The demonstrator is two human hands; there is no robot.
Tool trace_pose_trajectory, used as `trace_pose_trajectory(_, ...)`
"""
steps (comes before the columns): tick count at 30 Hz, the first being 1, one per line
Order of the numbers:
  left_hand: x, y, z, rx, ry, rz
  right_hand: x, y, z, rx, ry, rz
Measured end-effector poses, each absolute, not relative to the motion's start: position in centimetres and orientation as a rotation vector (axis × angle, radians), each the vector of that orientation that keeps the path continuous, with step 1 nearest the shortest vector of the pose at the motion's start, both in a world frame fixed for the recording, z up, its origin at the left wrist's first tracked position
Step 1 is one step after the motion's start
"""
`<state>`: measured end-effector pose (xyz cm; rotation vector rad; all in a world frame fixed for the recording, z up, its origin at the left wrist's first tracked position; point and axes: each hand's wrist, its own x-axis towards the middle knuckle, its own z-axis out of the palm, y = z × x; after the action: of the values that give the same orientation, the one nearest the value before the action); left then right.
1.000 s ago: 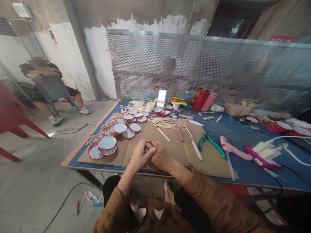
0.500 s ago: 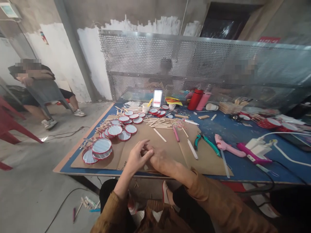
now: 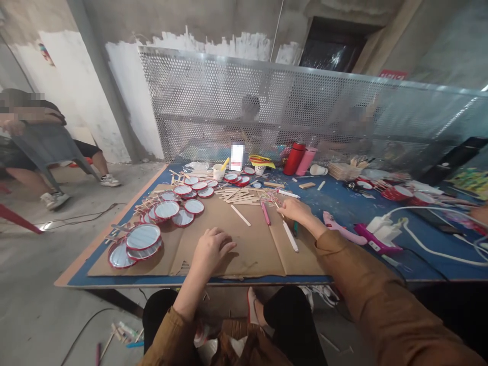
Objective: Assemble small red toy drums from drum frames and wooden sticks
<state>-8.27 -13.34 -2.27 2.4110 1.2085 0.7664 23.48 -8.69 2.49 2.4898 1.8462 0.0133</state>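
Observation:
My left hand (image 3: 213,250) rests palm down on the cardboard sheet (image 3: 232,259), fingers loosely spread, with nothing in it. Farther right, my right hand (image 3: 298,210) is closed in a pinch at the tangle of thin pink strings (image 3: 271,197); what its fingertips hold is too small to name. Just below it lie a white pen (image 3: 290,237) and the partly hidden teal pliers (image 3: 296,227). A pink pen (image 3: 266,214) is to its left. Flat wooden sticks (image 3: 238,195) form a pile behind a single pale stick (image 3: 241,215).
Several red-rimmed round discs (image 3: 143,237) cover the left side. A pink glue gun (image 3: 343,230), a magenta power strip (image 3: 377,240) and white cables lie right. Bottles (image 3: 293,158), a lit phone (image 3: 237,156) and a mesh screen (image 3: 213,91) stand behind. A seated person is far left.
My hands have come apart. The right one has moved forward and right to the strings, while the left has settled on the cardboard. The view has shifted somewhat to the right.

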Motion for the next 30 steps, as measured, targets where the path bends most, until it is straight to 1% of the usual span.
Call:
trace_pose_trajectory(4, -7.7, -13.1, -1.7, 2.414, 1.282, 0.699, 23.6, -7.5, 2.0, 2.408, 1.894, -0.086)
trace_pose_trajectory(8, -7.7, -12.9, -1.8, 2.371, 1.339, 0.727, 23.3, -7.4, 2.0, 2.378, 1.977, -0.136)
trace_pose_trajectory(19, -8.0, -13.5, -2.6, 2.465, 1.279, 0.785, 19.7, -9.1, 3.0, 2.533, 1.909, 0.160)
trace_pose_trajectory(25, -7.9, -13.6, -2.4, 2.469, 1.293, 0.779, 17.7, -8.2, 2.3, 2.391, 1.992, -0.216)
trace_pose_trajectory(30, -7.9, -13.7, -2.5, 2.479, 1.311, 0.787, 17.9, -8.2, 2.1, 2.366, 2.064, -0.329)
